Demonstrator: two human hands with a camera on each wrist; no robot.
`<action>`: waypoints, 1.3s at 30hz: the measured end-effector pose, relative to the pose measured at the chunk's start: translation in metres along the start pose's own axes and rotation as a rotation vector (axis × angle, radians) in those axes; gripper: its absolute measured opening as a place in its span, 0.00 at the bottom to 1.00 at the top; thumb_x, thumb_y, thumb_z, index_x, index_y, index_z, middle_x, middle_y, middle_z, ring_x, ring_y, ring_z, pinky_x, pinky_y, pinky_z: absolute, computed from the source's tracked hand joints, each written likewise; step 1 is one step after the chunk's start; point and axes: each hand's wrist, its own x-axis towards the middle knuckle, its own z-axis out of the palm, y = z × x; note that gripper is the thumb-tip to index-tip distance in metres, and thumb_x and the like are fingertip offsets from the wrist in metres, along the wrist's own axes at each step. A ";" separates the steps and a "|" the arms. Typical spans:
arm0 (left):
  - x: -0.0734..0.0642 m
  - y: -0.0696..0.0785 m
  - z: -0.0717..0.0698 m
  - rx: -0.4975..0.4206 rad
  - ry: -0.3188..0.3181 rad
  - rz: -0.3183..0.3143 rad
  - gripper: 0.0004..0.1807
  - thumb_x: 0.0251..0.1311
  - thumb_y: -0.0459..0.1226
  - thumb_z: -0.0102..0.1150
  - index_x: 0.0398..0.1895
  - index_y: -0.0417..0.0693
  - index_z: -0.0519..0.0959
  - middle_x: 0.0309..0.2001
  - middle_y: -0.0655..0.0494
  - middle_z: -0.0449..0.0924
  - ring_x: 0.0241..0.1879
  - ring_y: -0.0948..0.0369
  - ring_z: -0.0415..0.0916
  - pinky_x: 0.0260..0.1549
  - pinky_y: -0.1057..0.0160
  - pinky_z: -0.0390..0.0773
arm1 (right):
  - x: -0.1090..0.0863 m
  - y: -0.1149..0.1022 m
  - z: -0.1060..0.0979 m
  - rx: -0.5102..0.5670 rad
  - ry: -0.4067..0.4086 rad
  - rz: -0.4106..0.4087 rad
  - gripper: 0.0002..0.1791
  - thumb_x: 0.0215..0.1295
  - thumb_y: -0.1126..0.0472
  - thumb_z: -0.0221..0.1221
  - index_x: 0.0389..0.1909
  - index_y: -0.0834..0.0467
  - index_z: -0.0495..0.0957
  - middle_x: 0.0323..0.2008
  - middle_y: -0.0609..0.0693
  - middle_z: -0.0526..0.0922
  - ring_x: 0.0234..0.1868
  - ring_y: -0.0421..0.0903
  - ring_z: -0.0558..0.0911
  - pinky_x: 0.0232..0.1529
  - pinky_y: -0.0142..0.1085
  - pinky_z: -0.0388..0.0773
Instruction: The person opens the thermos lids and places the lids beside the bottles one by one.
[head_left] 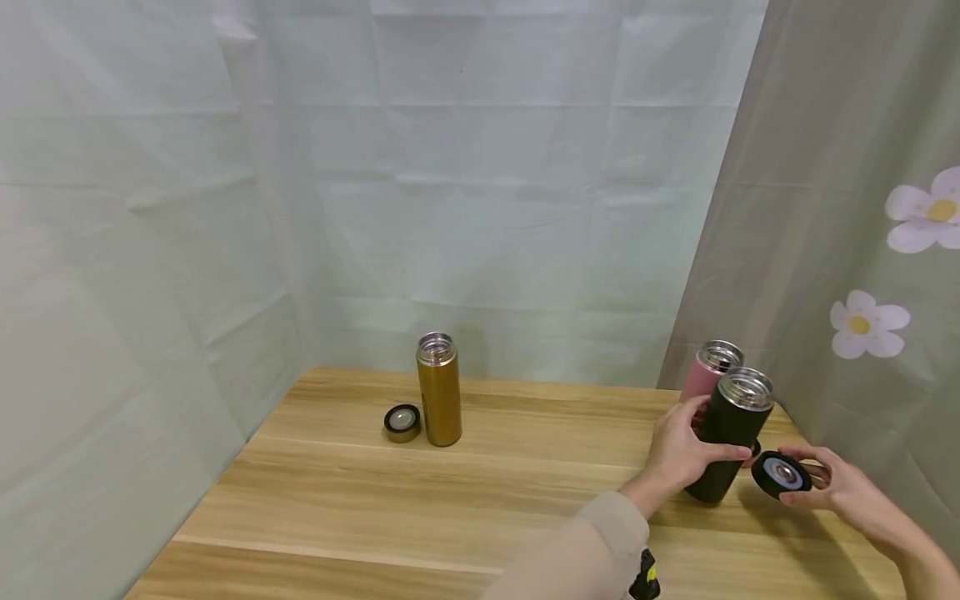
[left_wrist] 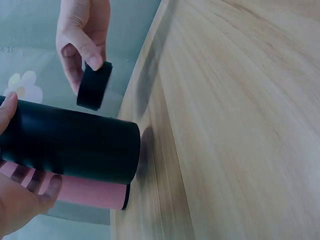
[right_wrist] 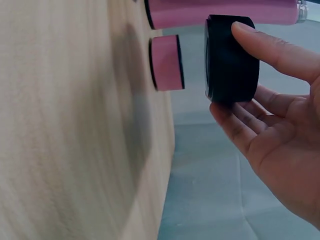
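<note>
My left hand [head_left: 677,447] grips an open-topped black thermos bottle [head_left: 729,427], thumb across its near side and fingers on the far side. In the left wrist view its base is close over the table. To its right, my right hand [head_left: 834,487] pinches the black lid [head_left: 780,473] by its rim between thumb and fingers. The lid is apart from the bottle and its inner face is turned toward the head camera. Just behind the black bottle stands a lidless pink thermos bottle [head_left: 699,380], partly hidden. A pink lid [right_wrist: 167,63] rests on the table beyond the black one.
A gold thermos bottle [head_left: 441,402] stands uncapped at the back left of the wooden table [head_left: 360,517]. Beside it lies its gold lid [head_left: 402,423], inner side up. Pale curtains [head_left: 495,208] hang along the back and both sides, with flowers at right.
</note>
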 end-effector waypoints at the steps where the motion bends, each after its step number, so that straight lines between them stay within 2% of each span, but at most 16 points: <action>1: 0.000 0.000 0.001 0.010 -0.002 -0.004 0.38 0.41 0.45 0.88 0.60 0.58 0.81 0.49 0.71 0.83 0.49 0.77 0.76 0.51 0.76 0.74 | 0.000 0.001 0.001 -0.005 -0.010 -0.003 0.35 0.63 0.65 0.71 0.65 0.75 0.66 0.54 0.39 0.76 0.46 0.21 0.74 0.40 0.27 0.75; 4: 0.001 0.000 0.004 0.022 -0.005 -0.022 0.38 0.41 0.45 0.88 0.60 0.58 0.81 0.50 0.72 0.82 0.49 0.76 0.76 0.51 0.75 0.74 | 0.002 0.003 0.002 -0.039 -0.026 -0.003 0.36 0.63 0.64 0.72 0.65 0.74 0.66 0.57 0.54 0.78 0.46 0.21 0.73 0.40 0.27 0.74; 6: 0.001 0.000 0.006 0.024 -0.006 -0.035 0.38 0.41 0.45 0.88 0.60 0.58 0.81 0.50 0.72 0.82 0.50 0.76 0.76 0.51 0.75 0.74 | 0.003 0.005 0.003 -0.062 -0.034 -0.006 0.36 0.62 0.64 0.72 0.66 0.73 0.66 0.58 0.59 0.77 0.46 0.22 0.73 0.40 0.28 0.75; 7: 0.001 0.000 0.007 0.022 -0.007 -0.042 0.38 0.42 0.45 0.88 0.60 0.58 0.81 0.50 0.72 0.82 0.50 0.76 0.76 0.51 0.74 0.75 | 0.003 0.006 0.004 -0.067 -0.036 -0.010 0.36 0.62 0.64 0.72 0.66 0.73 0.66 0.58 0.59 0.77 0.46 0.23 0.72 0.39 0.29 0.75; 12: -0.001 0.000 0.009 0.027 -0.015 -0.067 0.38 0.43 0.45 0.87 0.60 0.58 0.80 0.52 0.71 0.82 0.51 0.75 0.77 0.52 0.73 0.76 | 0.004 0.012 0.009 -0.018 -0.037 -0.048 0.35 0.61 0.66 0.72 0.64 0.73 0.67 0.52 0.34 0.73 0.45 0.27 0.73 0.39 0.32 0.78; 14: -0.001 0.000 0.010 0.037 -0.020 -0.074 0.37 0.44 0.45 0.87 0.61 0.59 0.79 0.52 0.71 0.81 0.52 0.74 0.76 0.53 0.72 0.75 | 0.004 0.014 0.010 0.005 -0.041 -0.061 0.35 0.60 0.66 0.72 0.63 0.74 0.67 0.51 0.29 0.71 0.45 0.28 0.74 0.39 0.32 0.78; 16: -0.001 0.000 0.010 0.049 -0.026 -0.078 0.38 0.45 0.46 0.86 0.61 0.59 0.79 0.53 0.71 0.80 0.53 0.74 0.75 0.54 0.71 0.75 | 0.004 0.016 0.012 0.013 -0.050 -0.065 0.35 0.60 0.67 0.72 0.63 0.73 0.67 0.51 0.28 0.71 0.45 0.27 0.73 0.39 0.32 0.78; 25: -0.003 0.000 0.012 0.114 -0.074 -0.069 0.39 0.47 0.49 0.85 0.64 0.59 0.77 0.55 0.71 0.78 0.56 0.74 0.72 0.58 0.70 0.73 | 0.004 0.026 0.019 0.054 -0.103 -0.068 0.35 0.59 0.69 0.72 0.64 0.74 0.66 0.50 0.28 0.72 0.46 0.27 0.72 0.40 0.30 0.75; 31: -0.005 0.001 0.014 0.107 -0.088 -0.068 0.39 0.49 0.49 0.84 0.65 0.59 0.76 0.56 0.72 0.77 0.57 0.74 0.70 0.59 0.68 0.71 | 0.006 0.031 0.024 0.025 -0.078 -0.094 0.34 0.55 0.71 0.73 0.61 0.73 0.68 0.49 0.30 0.74 0.45 0.27 0.73 0.39 0.27 0.73; 37: -0.006 0.002 0.014 0.080 -0.094 -0.073 0.40 0.48 0.47 0.85 0.65 0.58 0.75 0.56 0.71 0.76 0.57 0.73 0.70 0.59 0.69 0.72 | 0.008 0.032 0.023 0.003 -0.095 -0.052 0.37 0.56 0.67 0.74 0.63 0.73 0.66 0.53 0.48 0.75 0.46 0.26 0.72 0.40 0.27 0.74; 39: -0.007 0.000 0.014 0.061 -0.097 -0.080 0.41 0.47 0.46 0.85 0.65 0.58 0.75 0.56 0.71 0.76 0.57 0.74 0.70 0.59 0.69 0.72 | 0.008 0.032 0.023 0.004 -0.094 -0.047 0.38 0.56 0.66 0.74 0.63 0.72 0.66 0.53 0.48 0.74 0.46 0.26 0.72 0.41 0.28 0.74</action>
